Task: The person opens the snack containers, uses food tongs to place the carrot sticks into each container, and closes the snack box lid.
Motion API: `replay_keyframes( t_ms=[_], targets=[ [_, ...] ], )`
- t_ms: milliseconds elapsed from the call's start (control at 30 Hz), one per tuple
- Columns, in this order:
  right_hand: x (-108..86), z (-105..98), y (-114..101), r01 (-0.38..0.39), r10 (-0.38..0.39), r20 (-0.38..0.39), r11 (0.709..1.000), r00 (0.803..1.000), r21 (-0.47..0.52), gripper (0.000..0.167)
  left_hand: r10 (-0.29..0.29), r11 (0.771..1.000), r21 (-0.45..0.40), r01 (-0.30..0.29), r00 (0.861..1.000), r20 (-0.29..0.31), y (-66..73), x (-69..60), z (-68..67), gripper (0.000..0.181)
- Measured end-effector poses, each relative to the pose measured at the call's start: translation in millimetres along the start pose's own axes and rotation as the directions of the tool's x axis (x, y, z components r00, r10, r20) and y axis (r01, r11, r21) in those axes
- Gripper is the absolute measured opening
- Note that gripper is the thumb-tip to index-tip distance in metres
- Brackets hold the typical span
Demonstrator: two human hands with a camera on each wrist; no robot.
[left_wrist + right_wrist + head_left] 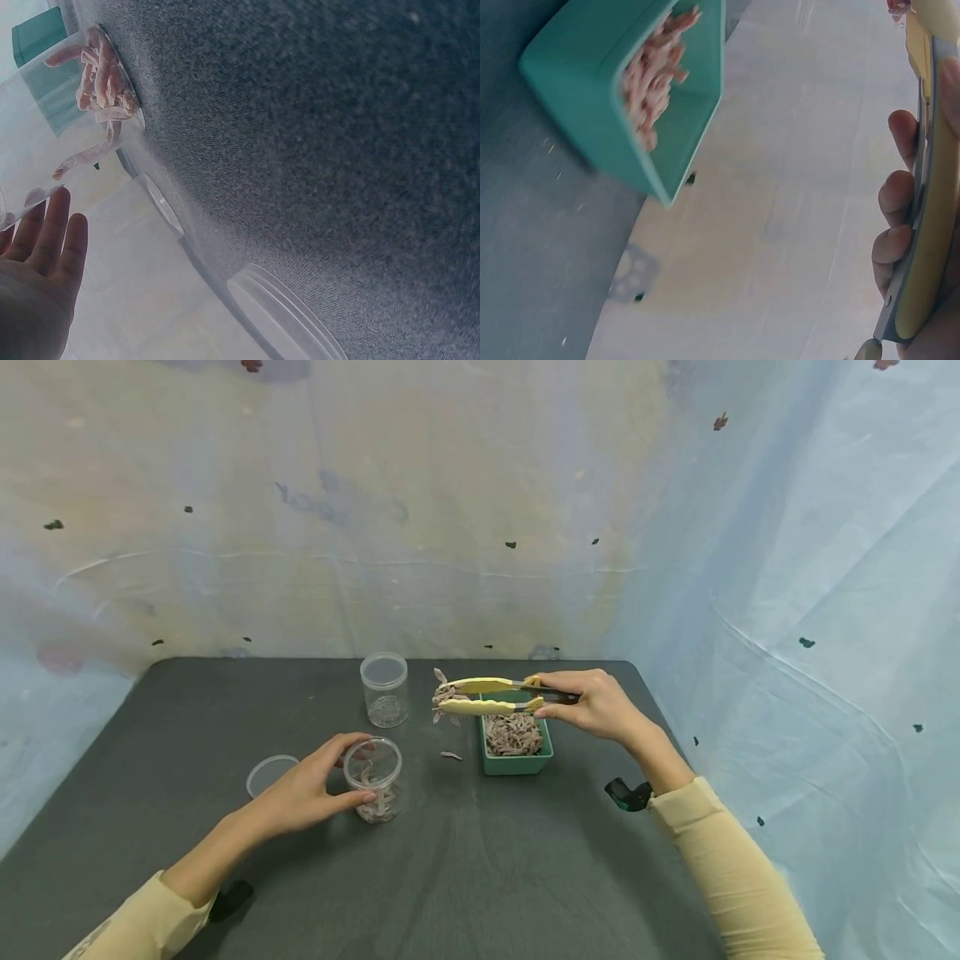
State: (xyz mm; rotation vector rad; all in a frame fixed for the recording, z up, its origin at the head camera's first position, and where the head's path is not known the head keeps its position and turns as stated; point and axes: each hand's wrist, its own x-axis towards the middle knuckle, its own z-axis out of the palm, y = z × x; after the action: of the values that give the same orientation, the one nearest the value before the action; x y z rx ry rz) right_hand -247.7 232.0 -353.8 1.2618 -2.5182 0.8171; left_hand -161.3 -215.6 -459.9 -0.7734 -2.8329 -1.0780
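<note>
The left hand (pixel 311 789) holds an open clear jar (pixel 381 793) between thumb and fingers; several brownish strips lie at its bottom, seen also in the left wrist view (pixel 105 82). The right hand (pixel 592 700) grips yellow-tipped tongs (pixel 487 687), fingers curled round the handles in the right wrist view (pixel 922 217). A clump of strips (pixel 450 696) is pinched in the tongs' tips, up and to the right of the held jar. Below and right of the tips stands a green box (pixel 517 766) partly filled with strips (pixel 513 735). One loose strip (pixel 451 755) lies on the table.
A second clear jar (pixel 386 689), lidded by the look of it, stands behind the held one, with small bits at its bottom. A clear round lid (pixel 262 770) lies left, partly behind the left hand. The dark table (pixel 480 877) meets a pale sheet (pixel 420 527) at the back.
</note>
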Motion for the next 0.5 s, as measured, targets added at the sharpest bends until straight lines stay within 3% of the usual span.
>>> replay_keyframes(
  t_ms=[500],
  targets=[
    [35.9,41.6,-23.4,0.115,-0.115,0.006,0.993,0.993,0.011,0.055,0.005,1.000,0.004,-0.005,1.000,0.004,0.8,1.0,2.2,0.082]
  ],
)
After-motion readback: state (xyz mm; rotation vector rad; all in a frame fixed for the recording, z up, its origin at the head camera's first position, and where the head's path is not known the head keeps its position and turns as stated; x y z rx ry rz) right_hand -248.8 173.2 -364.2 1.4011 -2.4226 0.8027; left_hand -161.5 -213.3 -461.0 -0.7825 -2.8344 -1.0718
